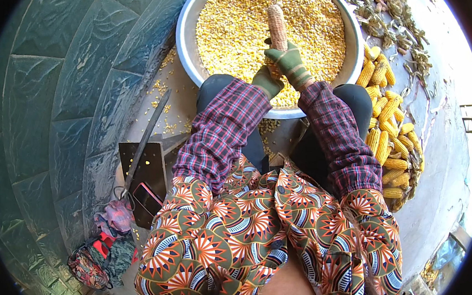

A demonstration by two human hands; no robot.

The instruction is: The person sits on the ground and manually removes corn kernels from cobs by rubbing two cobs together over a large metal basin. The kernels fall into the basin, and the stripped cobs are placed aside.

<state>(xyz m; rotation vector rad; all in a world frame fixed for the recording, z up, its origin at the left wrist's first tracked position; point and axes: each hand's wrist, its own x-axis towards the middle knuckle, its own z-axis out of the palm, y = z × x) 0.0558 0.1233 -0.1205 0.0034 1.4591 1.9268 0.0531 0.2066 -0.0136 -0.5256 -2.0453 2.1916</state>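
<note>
A mostly bare corn cob (277,23) stands up from my two hands, with some kernels left near its lower end. My right hand (289,62), in a green striped glove, is wrapped around the cob's middle. Lower down, my left hand (267,81) in a green glove closes around the lower end, its fingers partly hidden. Both hands are above a wide metal basin (190,63) with a pale blue rim. Loose yellow corn kernels (231,31) fill much of the basin, which sits in front of my knees.
Unshelled corn ears (389,112) are piled to the right, below husks and stripped cobs (391,10). A metal rod (145,134) leans across a dark box-like stand (141,159) beside a phone (147,198). Bags (103,257) lie by the tiled wall (69,90). Kernels are scattered on the floor.
</note>
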